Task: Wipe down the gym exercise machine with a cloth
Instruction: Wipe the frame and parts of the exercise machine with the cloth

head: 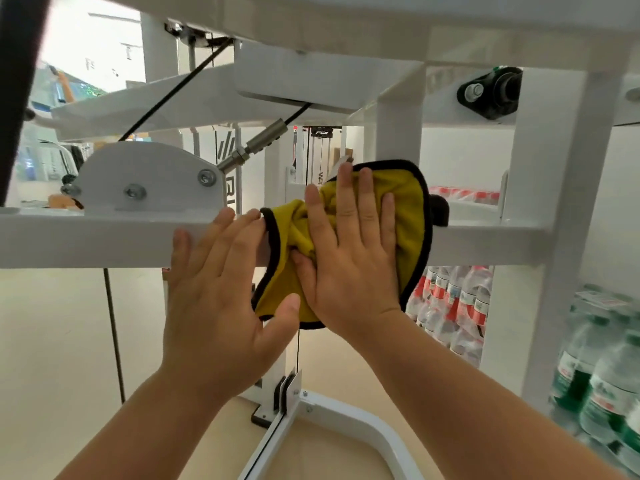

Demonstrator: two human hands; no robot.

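A white horizontal bar (86, 237) of the gym machine crosses the middle of the head view. A yellow cloth with a black hem (408, 206) is draped over this bar, right of centre. My right hand (349, 254) presses flat on the cloth with straight, spread fingers. My left hand (221, 289) lies flat against the bar just left of the cloth, its fingertips touching the cloth's hem and its thumb under the cloth's lower edge. Part of the cloth is hidden beneath my right palm.
A white upright post (568, 202) stands close on the right. A black cable with a steel fitting (259, 142) runs diagonally above the bar beside a bolted white plate (149, 178). Packs of water bottles (606, 375) stand at lower right. The machine's white base frame (349, 420) lies on the floor.
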